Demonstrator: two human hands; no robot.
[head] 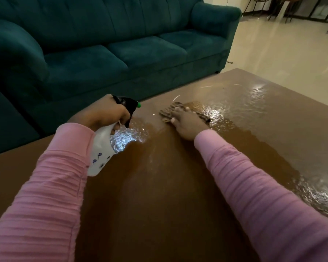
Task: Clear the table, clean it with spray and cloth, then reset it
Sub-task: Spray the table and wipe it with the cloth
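Cleaning step, frame centre: left hand [104,112] gripped spray bottle [102,148] at its neck, fingers curled round it; right hand [184,121], fingers spread flat, pressed cloth [166,114] onto wet table [159,195]. Next, prob.: wipe w/ even pressure across wet patches.

left hand [104,112]: curled, gripping | right hand [186,124]: flat, palm down, arm extended
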